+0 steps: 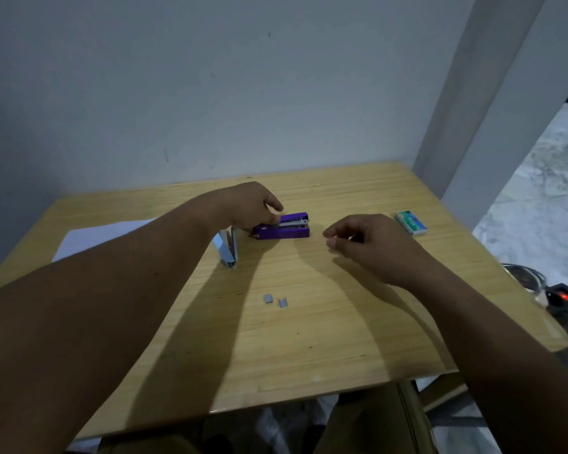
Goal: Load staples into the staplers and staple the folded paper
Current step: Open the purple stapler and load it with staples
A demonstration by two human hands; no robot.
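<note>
A purple stapler (284, 226) lies on its side near the middle of the wooden table (276, 339), its metal magazine showing. My left hand (250, 204) grips its rear end with curled fingers. My right hand (364, 244) hovers just right of the stapler, fingers loosely curled with thumb and forefinger close together; I cannot tell whether they hold staples. A pale blue stapler (227, 248) lies beside my left forearm. Two small staple strips (275, 300) lie nearer me. White paper (95, 239) rests at the left, partly under my arm.
A green and white staple box (411, 222) sits at the table's right rear. The wall stands right behind the table. Off the right edge, on the floor, lie cables and a power strip with a red light (564, 298).
</note>
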